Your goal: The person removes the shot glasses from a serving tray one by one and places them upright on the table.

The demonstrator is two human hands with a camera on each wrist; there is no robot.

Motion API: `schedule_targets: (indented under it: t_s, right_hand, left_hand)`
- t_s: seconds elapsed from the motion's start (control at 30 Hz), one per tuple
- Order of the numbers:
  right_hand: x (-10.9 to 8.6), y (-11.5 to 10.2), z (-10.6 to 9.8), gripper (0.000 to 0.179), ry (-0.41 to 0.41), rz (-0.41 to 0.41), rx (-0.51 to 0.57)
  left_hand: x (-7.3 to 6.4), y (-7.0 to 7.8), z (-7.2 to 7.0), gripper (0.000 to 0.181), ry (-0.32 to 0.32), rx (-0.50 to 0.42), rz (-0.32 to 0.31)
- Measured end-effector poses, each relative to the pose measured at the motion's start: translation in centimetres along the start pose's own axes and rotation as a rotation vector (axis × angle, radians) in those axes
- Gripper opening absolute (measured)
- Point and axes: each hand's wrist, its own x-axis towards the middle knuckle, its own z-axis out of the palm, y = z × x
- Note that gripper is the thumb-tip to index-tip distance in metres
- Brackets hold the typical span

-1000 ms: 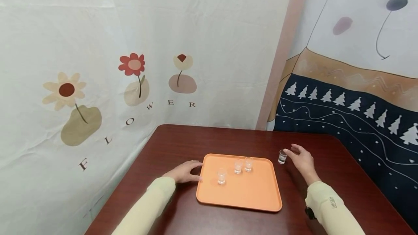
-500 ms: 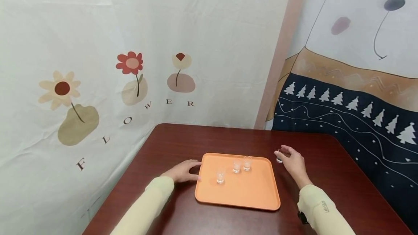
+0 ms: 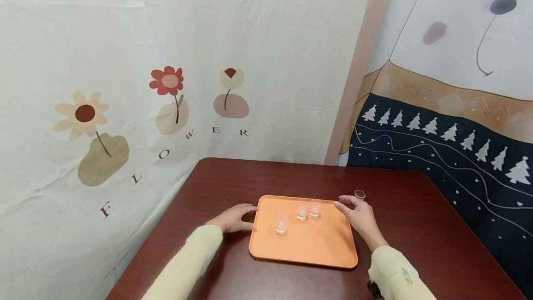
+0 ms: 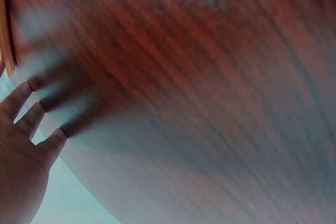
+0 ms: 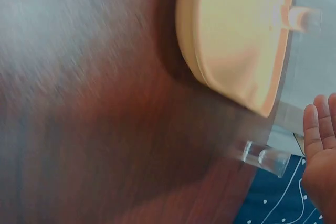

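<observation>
While LH [image 3: 231, 219] by tray [image 3: 306, 246]; RH [image 3: 361, 219] likewise

Tray [image 3: 300, 250] on worktop [image 3: 250, 177] before you, three glasses [image 3: 281, 225] on it; fourth glass [image 3: 360, 195] right of tray, just behind your right grip [image 3: 360, 218].

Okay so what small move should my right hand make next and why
I'd probably move the right hand left to the rightmost glass on the tray. It looks empty, and that glass is the nearest one on the tray. The left hand is at the tray's left rim, while another glass stands on the table.
</observation>
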Motion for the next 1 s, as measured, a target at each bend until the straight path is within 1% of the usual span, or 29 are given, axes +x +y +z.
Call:
schedule_targets:
  t_s: [0.13,0.23,0.5,0.7,0.87,0.93,1.0]
  right_hand:
    - [-0.8,-0.1,0.9,0.035,0.009,-0.027,-0.041]
    - [-1.3,-0.4,1.6,0.032,0.011,-0.043,-0.041]
    - [-1.9,-1.9,4.1,0.034,-0.014,-0.066,0.034]
    - [-2.4,-2.9,6.0,0.032,-0.041,-0.080,0.142]
    - [-2.8,-4.0,7.5,0.032,-0.060,-0.081,0.190]
    - [-3.0,-4.3,8.2,0.032,-0.076,-0.089,0.215]
    - [-3.3,-4.4,8.9,0.033,-0.103,-0.115,0.231]
  left_hand:
    - [-0.1,0.1,0.0,0.069,-0.006,-0.003,-0.001]
    - [-0.3,0.2,0.0,0.069,-0.008,-0.006,-0.007]
    - [-0.4,0.3,-0.3,0.070,-0.002,-0.002,-0.024]
    - [-0.2,0.3,-0.3,0.069,-0.007,-0.009,-0.035]
    - [-0.1,0.2,-0.3,0.070,-0.004,-0.012,-0.041]
    - [-0.1,0.1,-0.2,0.070,-0.004,-0.011,-0.041]
    - [0.0,0.1,-0.1,0.070,-0.004,-0.008,-0.039]
